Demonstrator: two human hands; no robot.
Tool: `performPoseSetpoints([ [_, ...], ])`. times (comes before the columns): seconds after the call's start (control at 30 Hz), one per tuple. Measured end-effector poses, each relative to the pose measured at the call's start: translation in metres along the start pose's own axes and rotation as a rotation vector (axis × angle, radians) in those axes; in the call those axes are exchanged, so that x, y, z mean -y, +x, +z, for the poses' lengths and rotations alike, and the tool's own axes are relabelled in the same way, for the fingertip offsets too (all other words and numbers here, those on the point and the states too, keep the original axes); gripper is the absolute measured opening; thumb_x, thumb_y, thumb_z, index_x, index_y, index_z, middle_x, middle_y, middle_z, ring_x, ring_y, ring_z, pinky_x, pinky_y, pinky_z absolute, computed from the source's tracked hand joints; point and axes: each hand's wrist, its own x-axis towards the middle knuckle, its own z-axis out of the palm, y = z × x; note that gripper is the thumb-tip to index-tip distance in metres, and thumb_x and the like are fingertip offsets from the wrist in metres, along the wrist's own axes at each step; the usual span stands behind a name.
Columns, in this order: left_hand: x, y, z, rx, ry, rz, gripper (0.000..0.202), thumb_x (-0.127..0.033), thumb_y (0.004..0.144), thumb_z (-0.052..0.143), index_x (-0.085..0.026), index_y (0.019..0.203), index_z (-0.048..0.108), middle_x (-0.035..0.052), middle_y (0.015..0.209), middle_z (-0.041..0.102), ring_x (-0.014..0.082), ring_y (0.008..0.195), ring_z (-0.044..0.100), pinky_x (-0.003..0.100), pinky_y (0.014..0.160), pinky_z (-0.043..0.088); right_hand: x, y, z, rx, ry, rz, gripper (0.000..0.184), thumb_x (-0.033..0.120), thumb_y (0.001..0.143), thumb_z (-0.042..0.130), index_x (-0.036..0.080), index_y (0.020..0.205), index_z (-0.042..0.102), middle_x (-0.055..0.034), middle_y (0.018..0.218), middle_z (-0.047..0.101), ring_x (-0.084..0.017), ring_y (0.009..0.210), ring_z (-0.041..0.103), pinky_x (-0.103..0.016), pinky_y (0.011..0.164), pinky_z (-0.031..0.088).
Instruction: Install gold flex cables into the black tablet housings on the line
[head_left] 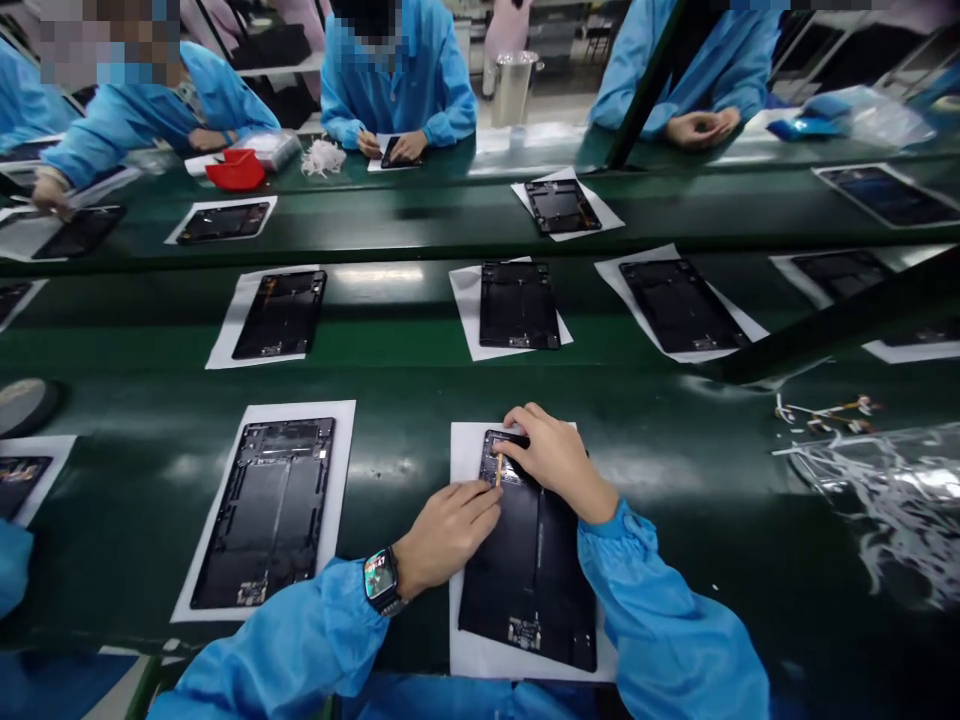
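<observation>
An opened black tablet housing lies slightly turned on a sheet of white paper in front of me. Over its upper left corner, a thin orange flex cable runs between my two hands. My left hand, watch on its wrist, has its fingers closed at the lower end of the cable. Reaching in from the right, my right hand pinches near the cable's upper end, its other fingers bent over the housing's top edge. The fingertips hide part of the corner and the exact contact.
Another tablet housing lies on paper to the left. White strips and small flex cables are heaped at right. A dark slanted post crosses the right side. Beyond are more housings and co-workers in blue.
</observation>
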Motion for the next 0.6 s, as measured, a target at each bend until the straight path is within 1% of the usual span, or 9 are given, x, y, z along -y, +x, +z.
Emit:
performPoseSetpoints([
  [0.23, 0.000, 0.002, -0.003, 0.042, 0.011, 0.018, 0.023, -0.014, 0.100, 0.042, -0.010, 0.105, 0.064, 0.0096, 0.120, 0.067, 0.0228, 0.111, 0.060, 0.034, 0.086, 0.053, -0.002, -0.002, 0.001, -0.023, -0.022, -0.018, 0.023, 0.039, 0.085, 0.072, 0.024, 0.097, 0.059, 0.0009, 0.095, 0.060, -0.016, 0.078, 0.060, -0.029, 0.056, 0.030],
  [0.43, -0.001, 0.003, -0.004, 0.080, 0.017, 0.030, 0.021, -0.012, 0.099, 0.044, -0.008, 0.106, 0.064, 0.0104, 0.121, 0.066, 0.0242, 0.112, 0.060, 0.035, 0.085, 0.054, -0.001, -0.002, 0.003, -0.017, -0.027, -0.019, 0.024, 0.040, 0.085, 0.072, 0.024, 0.098, 0.058, 0.0005, 0.095, 0.059, -0.017, 0.077, 0.061, -0.029, 0.055, 0.030],
  [0.5, 0.001, 0.005, -0.006, 0.092, 0.007, 0.035, 0.019, -0.016, 0.099, 0.047, -0.008, 0.105, 0.064, 0.0110, 0.119, 0.067, 0.0247, 0.112, 0.060, 0.036, 0.087, 0.055, 0.000, -0.002, 0.002, -0.012, -0.031, -0.009, 0.024, 0.040, 0.086, 0.071, 0.023, 0.098, 0.058, -0.0005, 0.096, 0.059, -0.018, 0.078, 0.061, -0.029, 0.055, 0.031],
  [0.6, 0.005, 0.007, -0.011, 0.107, -0.070, 0.025, 0.025, -0.031, 0.099, 0.052, -0.010, 0.107, 0.063, 0.0107, 0.118, 0.067, 0.0241, 0.112, 0.061, 0.037, 0.092, 0.054, -0.001, -0.005, -0.009, -0.025, 0.032, 0.002, 0.018, 0.037, 0.093, 0.061, 0.021, 0.101, 0.060, -0.0041, 0.099, 0.058, -0.020, 0.083, 0.061, -0.029, 0.061, 0.039],
])
